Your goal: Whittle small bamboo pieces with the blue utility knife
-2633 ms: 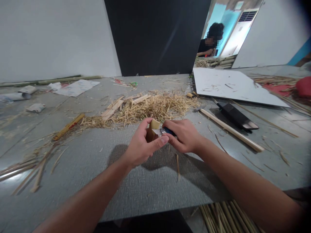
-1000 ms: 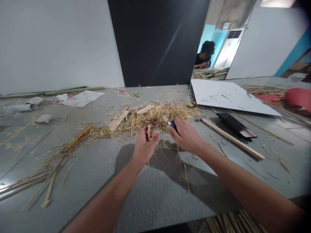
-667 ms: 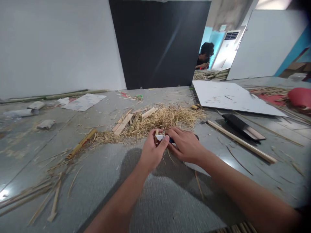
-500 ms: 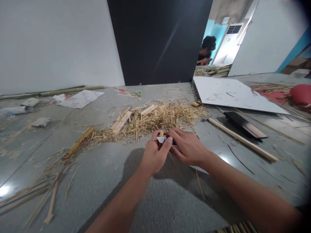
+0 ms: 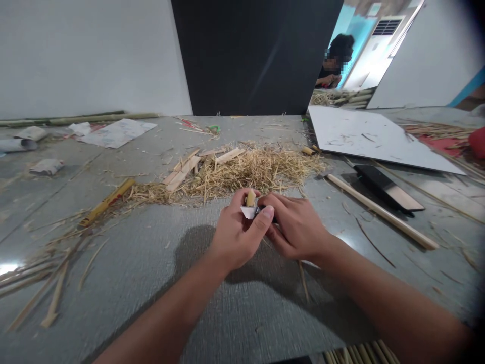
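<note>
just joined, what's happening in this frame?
A person sits at a grey mat, hands together over it. The left hand grips a short bamboo piece upright; the right hand holds a small knife whose blade lies against the piece, left thumb behind it. A pile of shavings and split strips lies just beyond. Another person works in the background.

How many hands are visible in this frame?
3: the left hand and right hand meet around a small bamboo piece; a co-worker's hand shows far back. Others may be hidden.
</note>
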Demonstrator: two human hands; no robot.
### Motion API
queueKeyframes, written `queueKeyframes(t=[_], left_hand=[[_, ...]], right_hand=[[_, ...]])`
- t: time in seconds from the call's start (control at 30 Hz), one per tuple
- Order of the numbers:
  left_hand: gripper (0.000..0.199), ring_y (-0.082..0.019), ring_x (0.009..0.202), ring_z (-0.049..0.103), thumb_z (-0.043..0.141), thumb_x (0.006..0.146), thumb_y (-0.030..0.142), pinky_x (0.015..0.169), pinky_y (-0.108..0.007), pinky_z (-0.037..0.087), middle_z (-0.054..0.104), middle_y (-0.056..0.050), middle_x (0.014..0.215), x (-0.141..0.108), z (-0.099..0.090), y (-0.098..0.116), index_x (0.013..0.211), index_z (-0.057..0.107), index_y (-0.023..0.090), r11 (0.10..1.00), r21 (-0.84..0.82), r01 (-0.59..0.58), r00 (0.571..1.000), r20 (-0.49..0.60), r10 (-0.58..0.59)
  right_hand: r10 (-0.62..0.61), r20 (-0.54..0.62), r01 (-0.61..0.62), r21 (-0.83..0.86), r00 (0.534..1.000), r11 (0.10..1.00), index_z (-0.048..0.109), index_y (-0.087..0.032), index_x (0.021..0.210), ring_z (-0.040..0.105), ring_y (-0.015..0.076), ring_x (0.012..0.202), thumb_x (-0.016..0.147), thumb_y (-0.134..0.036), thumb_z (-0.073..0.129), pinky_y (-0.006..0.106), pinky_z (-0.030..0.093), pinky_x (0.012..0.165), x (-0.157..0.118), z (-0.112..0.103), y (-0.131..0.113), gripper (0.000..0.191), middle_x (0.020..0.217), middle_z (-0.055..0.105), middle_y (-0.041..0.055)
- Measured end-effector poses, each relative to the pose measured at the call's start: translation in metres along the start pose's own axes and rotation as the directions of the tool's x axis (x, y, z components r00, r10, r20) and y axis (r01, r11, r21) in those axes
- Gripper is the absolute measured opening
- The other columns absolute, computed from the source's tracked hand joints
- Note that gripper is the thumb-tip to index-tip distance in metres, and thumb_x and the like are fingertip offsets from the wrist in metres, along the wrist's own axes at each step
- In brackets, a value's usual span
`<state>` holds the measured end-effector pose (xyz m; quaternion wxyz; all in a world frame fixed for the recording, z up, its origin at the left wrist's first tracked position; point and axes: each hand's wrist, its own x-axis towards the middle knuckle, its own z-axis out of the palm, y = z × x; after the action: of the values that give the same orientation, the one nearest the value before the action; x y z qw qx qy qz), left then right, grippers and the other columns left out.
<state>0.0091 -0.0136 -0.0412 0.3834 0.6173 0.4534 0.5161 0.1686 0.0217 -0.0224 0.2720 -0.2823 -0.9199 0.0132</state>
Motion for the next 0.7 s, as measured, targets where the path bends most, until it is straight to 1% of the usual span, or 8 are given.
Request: queueKeyframes(t=[0.1, 0.2, 0.33, 0.43, 0.6, 0.7], left_hand=[[0.034, -0.012, 0.059, 0.048, 0.058, 0.087, 0.047, 0.056, -0.026, 0.039, 0.053, 0.003, 0.070, 0.0003, -0.0008, 0.0006, 0.109, 0.050, 0.022, 0.997, 0.059, -0.043, 0.999, -0.020, 0.045], [0.030, -0.012, 0.059, 0.047, 0.058, 0.088, 0.045, 0.057, -0.027, 0.039, 0.053, 0.003, 0.070, 0.0009, -0.0022, 0.0017, 0.105, 0.052, 0.021, 0.990, 0.122, -0.072, 0.997, -0.034, 0.076], [0.026, -0.013, 0.062, 0.050, 0.055, 0.089, 0.047, 0.061, -0.028, 0.040, 0.054, 0.001, 0.070, 0.0012, -0.0032, 0.0022, 0.093, 0.053, 0.021, 0.982, 0.169, -0.087, 0.996, -0.008, 0.090], [0.027, -0.014, 0.063, 0.050, 0.054, 0.089, 0.047, 0.063, -0.029, 0.041, 0.055, 0.001, 0.071, 0.0014, -0.0034, 0.0026, 0.088, 0.051, 0.021, 0.979, 0.181, -0.096, 0.995, 0.001, 0.098], [0.028, -0.015, 0.065, 0.052, 0.053, 0.089, 0.049, 0.064, -0.030, 0.041, 0.057, 0.000, 0.072, 0.0015, -0.0037, 0.0050, 0.093, 0.052, 0.021, 0.972, 0.206, -0.112, 0.993, -0.006, 0.116], [0.030, -0.015, 0.065, 0.053, 0.054, 0.089, 0.050, 0.061, -0.029, 0.040, 0.057, 0.000, 0.071, 0.0013, -0.0048, 0.0056, 0.097, 0.053, 0.021, 0.967, 0.228, -0.111, 0.993, -0.005, 0.115]], right_hand=[[-0.015, -0.014, 0.015, -0.031, 1.000, 0.999, 0.049, -0.017, 0.096, 0.054, 0.0183, 0.067, 0.093, -0.038, 0.040, 0.032, 0.032, 0.057, -0.0015, -0.0005, 0.0000, 0.023, 0.083, 0.060, 0.0060], [-0.001, -0.014, 0.000, -0.050, 1.000, 0.999, 0.049, -0.018, 0.098, 0.055, 0.0189, 0.069, 0.091, -0.035, 0.042, 0.031, 0.033, 0.056, -0.0021, -0.0009, -0.0005, 0.020, 0.084, 0.061, 0.0057], [0.006, -0.019, -0.006, -0.037, 1.000, 0.999, 0.049, -0.018, 0.098, 0.056, 0.0187, 0.068, 0.090, -0.035, 0.043, 0.031, 0.034, 0.057, -0.0024, -0.0004, -0.0007, 0.020, 0.083, 0.061, 0.0055], [0.013, -0.021, -0.013, -0.023, 1.000, 1.000, 0.049, -0.019, 0.095, 0.055, 0.0180, 0.066, 0.088, -0.034, 0.043, 0.031, 0.033, 0.056, -0.0028, 0.0002, -0.0007, 0.017, 0.082, 0.061, 0.0051], [0.006, -0.032, -0.007, -0.023, 0.999, 1.000, 0.050, -0.017, 0.098, 0.057, 0.0185, 0.066, 0.091, -0.037, 0.041, 0.031, 0.032, 0.056, -0.0038, 0.0014, 0.0003, 0.023, 0.081, 0.061, 0.0051], [0.030, -0.023, -0.031, -0.031, 0.999, 0.999, 0.051, -0.017, 0.102, 0.056, 0.0182, 0.065, 0.093, -0.042, 0.040, 0.031, 0.031, 0.055, -0.0041, 0.0024, 0.0016, 0.029, 0.080, 0.062, 0.0048]])
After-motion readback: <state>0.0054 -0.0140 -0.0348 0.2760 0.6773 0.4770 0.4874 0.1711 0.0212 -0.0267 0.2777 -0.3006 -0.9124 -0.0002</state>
